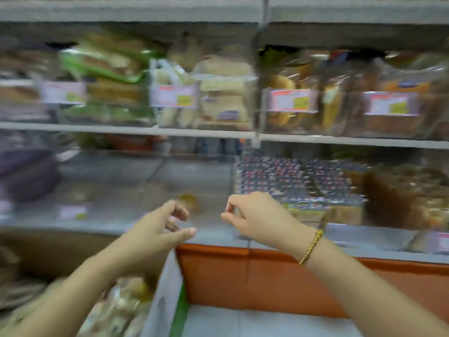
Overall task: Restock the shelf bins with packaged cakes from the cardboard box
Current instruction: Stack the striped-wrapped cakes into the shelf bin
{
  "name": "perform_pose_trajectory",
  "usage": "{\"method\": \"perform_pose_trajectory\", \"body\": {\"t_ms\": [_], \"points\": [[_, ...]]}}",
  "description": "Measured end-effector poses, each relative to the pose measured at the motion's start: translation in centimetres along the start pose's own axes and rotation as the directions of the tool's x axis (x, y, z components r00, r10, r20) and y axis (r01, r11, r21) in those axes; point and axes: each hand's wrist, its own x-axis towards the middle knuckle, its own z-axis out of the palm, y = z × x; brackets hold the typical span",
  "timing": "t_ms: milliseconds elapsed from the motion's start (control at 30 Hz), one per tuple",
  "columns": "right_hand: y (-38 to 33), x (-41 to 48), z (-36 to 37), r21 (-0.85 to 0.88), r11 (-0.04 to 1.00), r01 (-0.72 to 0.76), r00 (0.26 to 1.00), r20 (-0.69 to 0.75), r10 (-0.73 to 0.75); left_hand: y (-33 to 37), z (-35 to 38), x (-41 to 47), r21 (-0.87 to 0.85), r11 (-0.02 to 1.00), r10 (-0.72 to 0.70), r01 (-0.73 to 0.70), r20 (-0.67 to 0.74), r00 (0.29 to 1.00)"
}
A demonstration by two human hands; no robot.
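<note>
The view is motion-blurred. My left hand (162, 227) hovers in front of a clear shelf bin (194, 173) on the lower shelf, fingers loosely curled, thumb out, holding nothing. My right hand (252, 215), with a gold bracelet on its wrist, is at the same bin's front right, fingers loosely bent, with nothing visible in it. A small brownish packaged cake (188, 199) lies inside the bin just beyond my fingers. The cardboard box (48, 249) stands at lower left under my left forearm, with clear-wrapped packaged cakes (121, 310) in it.
The upper shelf (126, 129) carries several clear bins full of wrapped breads and cakes with price labels. To the right of the middle bin sit a bin of red-and-blue packets (291, 176) and brown pastries (393, 200). An orange panel (255, 280) runs below the shelf.
</note>
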Motion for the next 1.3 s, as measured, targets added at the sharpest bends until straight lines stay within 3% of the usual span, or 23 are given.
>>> {"method": "perform_pose_trajectory", "body": {"t_ms": [133, 233, 467, 800, 900, 967, 1033, 1100, 1200, 1300], "points": [[-6.9, 3.1, 4.1, 0.051, 0.983, 0.176, 0.969, 0.164, -0.182, -7.4, -6.4, -5.0, 0.151, 0.969, -0.184, 0.197, -0.095, 0.978], [-11.5, 5.9, 8.0, 0.114, 0.964, 0.241, 0.930, 0.258, -0.263, -12.7, -10.8, -9.0, 0.155, 0.916, -0.345, 0.371, -0.172, 0.923], [-19.2, 12.3, 18.5, 0.259, 0.952, 0.162, 0.846, 0.460, -0.269, -24.4, -17.4, -17.0, -0.071, 0.743, -0.652, 0.665, -0.296, 0.698], [-23.7, 19.1, 34.6, 0.220, 0.975, -0.035, 0.693, 0.709, -0.135, -38.8, -20.3, -14.4, 0.012, 0.515, -0.844, 0.857, -0.169, 0.509], [-23.7, 19.1, 39.1, 0.148, 0.987, -0.066, 0.647, 0.759, -0.070, -43.2, -19.4, -12.2, 0.015, 0.389, -0.915, 0.921, -0.106, 0.388], [-23.8, 18.7, 41.6, 0.124, 0.989, -0.077, 0.608, 0.792, -0.052, -46.8, -18.0, -12.0, -0.154, 0.240, -0.971, 0.959, -0.038, 0.237], [-24.1, 18.6, 43.5, 0.117, 0.988, -0.100, 0.606, 0.795, -0.033, -49.4, -16.1, -12.6, -0.366, 0.055, -0.991, 0.929, 0.093, 0.096], [-24.6, 19.2, 44.5, 0.149, 0.983, -0.106, 0.664, 0.746, -0.041, -50.8, -14.1, -13.0, -0.574, -0.106, -0.979, 0.812, 0.204, 0.016], [-26.3, 21.5, 44.9, 0.239, 0.969, -0.069, 0.782, 0.616, -0.096, -52.7, -12.0, -13.2, -0.776, -0.251, -0.956, 0.579, 0.292, -0.022], [-28.7, 24.0, 45.6, 0.353, 0.935, -0.038, 0.849, 0.505, -0.157, -54.3, -11.1, -13.2, -0.853, -0.319, -0.945, 0.413, 0.321, -0.068]]}}
